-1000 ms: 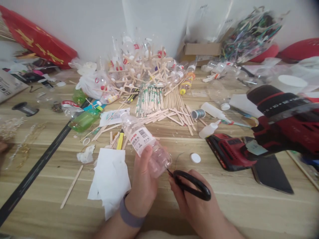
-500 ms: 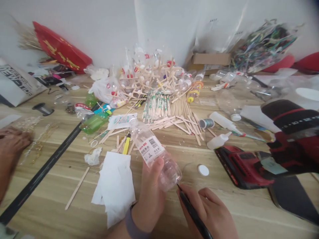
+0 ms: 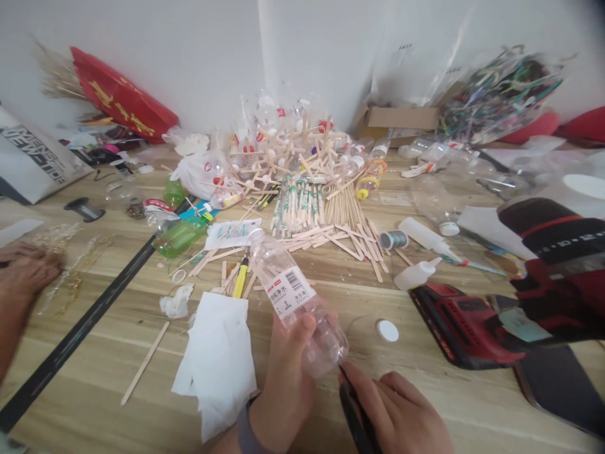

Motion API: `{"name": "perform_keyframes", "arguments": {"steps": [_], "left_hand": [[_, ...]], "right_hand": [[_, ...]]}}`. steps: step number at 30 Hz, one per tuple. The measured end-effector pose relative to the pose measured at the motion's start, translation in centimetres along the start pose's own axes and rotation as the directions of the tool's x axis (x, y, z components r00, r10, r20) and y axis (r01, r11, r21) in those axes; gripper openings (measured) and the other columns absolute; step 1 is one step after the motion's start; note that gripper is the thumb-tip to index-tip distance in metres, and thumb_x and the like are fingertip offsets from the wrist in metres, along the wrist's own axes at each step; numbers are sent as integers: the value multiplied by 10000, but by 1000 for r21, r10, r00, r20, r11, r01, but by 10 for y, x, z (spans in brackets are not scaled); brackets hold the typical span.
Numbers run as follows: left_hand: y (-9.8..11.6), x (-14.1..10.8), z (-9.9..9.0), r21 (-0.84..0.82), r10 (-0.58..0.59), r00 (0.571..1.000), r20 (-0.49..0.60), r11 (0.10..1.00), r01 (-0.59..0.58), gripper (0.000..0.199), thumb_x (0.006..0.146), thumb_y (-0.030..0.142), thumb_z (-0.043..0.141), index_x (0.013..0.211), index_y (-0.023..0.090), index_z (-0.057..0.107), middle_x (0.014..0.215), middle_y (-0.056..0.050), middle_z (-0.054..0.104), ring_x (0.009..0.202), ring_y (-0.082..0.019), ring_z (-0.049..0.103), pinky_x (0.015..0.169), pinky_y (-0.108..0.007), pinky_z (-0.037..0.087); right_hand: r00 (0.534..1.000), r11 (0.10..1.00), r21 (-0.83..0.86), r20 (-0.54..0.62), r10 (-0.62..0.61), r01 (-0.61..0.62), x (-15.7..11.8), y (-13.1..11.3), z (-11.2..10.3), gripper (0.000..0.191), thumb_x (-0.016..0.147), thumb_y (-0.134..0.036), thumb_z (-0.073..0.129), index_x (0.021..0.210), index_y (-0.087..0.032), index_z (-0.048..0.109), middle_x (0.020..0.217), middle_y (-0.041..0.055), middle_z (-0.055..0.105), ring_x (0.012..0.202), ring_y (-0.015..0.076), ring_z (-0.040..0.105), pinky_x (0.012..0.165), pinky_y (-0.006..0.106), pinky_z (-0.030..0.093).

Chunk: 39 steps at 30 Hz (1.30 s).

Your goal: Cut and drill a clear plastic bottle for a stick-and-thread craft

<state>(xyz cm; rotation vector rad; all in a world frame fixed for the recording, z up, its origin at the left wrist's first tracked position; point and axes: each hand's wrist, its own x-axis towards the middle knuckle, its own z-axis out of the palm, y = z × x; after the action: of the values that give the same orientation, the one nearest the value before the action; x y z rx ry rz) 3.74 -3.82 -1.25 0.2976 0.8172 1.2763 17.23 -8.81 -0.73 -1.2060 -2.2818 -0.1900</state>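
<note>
My left hand [image 3: 290, 359] is wrapped round a clear plastic water bottle [image 3: 326, 331] with a white label. The bottle lies slanted, its neck pointing away from me and its base towards my right hand. My right hand [image 3: 394, 410] is closed on a slim black pointed tool [image 3: 357, 416], whose exact kind I cannot make out. The tip of this tool is at the base of the bottle; whether it pierces the plastic is hidden. A white round cap [image 3: 387, 330] lies on the table to the right of the bottle, and white paper sheets [image 3: 220, 359] lie left of my left wrist.
A red-and-black power drill [image 3: 477, 321] and a dark phone [image 3: 562, 378] lie at right. Wooden sticks [image 3: 352, 243], a yellow cutter knife [image 3: 241, 277] and several bottles fill the middle and back. Another person's hand [image 3: 31, 271] is at far left, beyond a black strip [image 3: 80, 321].
The black tool has swung steeper in my right hand, its rear end moving left. The bottle's base has moved slightly down and right, and the whole view has shifted a little.
</note>
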Motion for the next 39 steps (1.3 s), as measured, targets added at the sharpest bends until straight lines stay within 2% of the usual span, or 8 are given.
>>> {"name": "perform_keyframes", "arguments": {"steps": [6, 14, 19, 22, 28, 31, 36, 39], "left_hand": [[6, -1, 4, -14, -70, 996, -58, 998, 69, 610, 543, 474, 882, 1015, 173, 638, 859, -55, 705, 754, -193, 671, 682, -291, 535], [13, 2, 9, -53, -95, 995, -19, 994, 94, 474, 565, 411, 852, 920, 166, 655, 842, -42, 698, 743, -172, 656, 684, -283, 530], [12, 5, 9, -36, -115, 991, -62, 993, 113, 543, 582, 434, 837, 1005, 184, 606, 880, -34, 686, 758, -188, 662, 681, -296, 532], [12, 6, 10, 6, -131, 989, -67, 991, 132, 577, 612, 456, 825, 1061, 183, 586, 830, -23, 664, 701, -167, 641, 664, -287, 520], [13, 9, 11, 21, -165, 985, -52, 986, 166, 433, 676, 398, 766, 989, 166, 577, 796, -34, 672, 720, -188, 662, 628, -272, 501], [13, 9, 11, 7, -182, 982, -52, 983, 183, 416, 686, 378, 750, 997, 162, 578, 795, -41, 680, 718, -197, 670, 622, -276, 501], [13, 7, 10, 47, -168, 984, -53, 984, 170, 442, 697, 388, 757, 1027, 151, 581, 795, -46, 680, 707, -179, 656, 644, -271, 506], [13, 7, 10, 44, -130, 990, -63, 990, 132, 498, 651, 374, 796, 1038, 163, 564, 831, -40, 676, 734, -187, 666, 654, -280, 524]], "right_hand": [[1000, 999, 48, -10, 6, -6, 2, -3, 3, 283, 1035, -125, 266, 1064, -114, 547, 594, -31, 676, 436, 89, 596, 492, 222, 445], [969, 945, 231, -34, 244, -230, 6, -14, 10, 207, 1025, -230, 353, 1069, -169, 546, 627, -26, 689, 426, 115, 610, 477, 224, 479], [966, 940, 271, -91, 240, -208, 10, -17, 8, 188, 1016, -189, 356, 1096, -169, 526, 621, -34, 662, 432, 119, 610, 481, 221, 492], [966, 937, 264, -61, 252, -228, 9, -18, 12, 196, 1004, -169, 371, 1110, -155, 536, 621, -18, 657, 441, 135, 602, 469, 230, 492], [951, 932, 276, -136, 278, -233, 9, -19, 18, 221, 1004, -181, 372, 1111, -151, 563, 599, -14, 633, 460, 142, 597, 467, 232, 478], [956, 933, 269, -101, 276, -241, 11, -19, 16, 200, 995, -166, 391, 1077, -153, 572, 590, -18, 624, 474, 140, 601, 463, 226, 469], [953, 941, 256, -147, 265, -222, 11, -21, 16, 231, 1018, -185, 347, 1073, -157, 569, 563, -32, 600, 438, 132, 584, 449, 231, 456], [958, 944, 229, -105, 267, -238, 11, -21, 16, 212, 1019, -195, 360, 1000, -155, 567, 567, -27, 616, 443, 127, 591, 459, 225, 462]]}}
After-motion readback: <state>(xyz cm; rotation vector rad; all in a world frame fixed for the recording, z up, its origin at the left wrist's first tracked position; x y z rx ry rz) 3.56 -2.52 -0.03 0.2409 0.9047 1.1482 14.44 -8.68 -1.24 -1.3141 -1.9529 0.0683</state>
